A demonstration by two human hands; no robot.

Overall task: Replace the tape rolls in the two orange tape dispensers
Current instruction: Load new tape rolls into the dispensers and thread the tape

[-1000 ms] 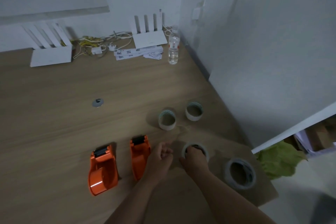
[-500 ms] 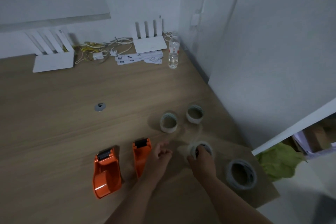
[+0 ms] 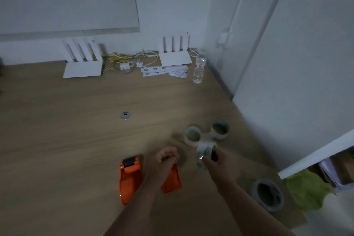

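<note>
Two orange tape dispensers lie on the wooden table: the left dispenser (image 3: 129, 179) stands free, and the right dispenser (image 3: 171, 180) is partly hidden under my left hand (image 3: 166, 158). The fingers of that hand are curled shut above the dispenser's front end; whether they pinch anything I cannot tell. My right hand (image 3: 214, 160) holds a clear tape roll (image 3: 204, 152) lifted off the table, tilted on edge. Two more clear tape rolls, one (image 3: 192, 136) and another (image 3: 220, 130), stand just beyond it.
A larger grey tape roll (image 3: 269, 194) lies near the table's right front corner. A water bottle (image 3: 199, 69), two white routers (image 3: 82, 61) (image 3: 175, 52), cables and paper slips sit along the back wall. A grey grommet (image 3: 125, 115) is mid-table. White wall at right.
My right hand lifted the clear tape roll off the table and tipped it on edge. My left hand moved over the right dispenser. The camera tilted up slightly.
</note>
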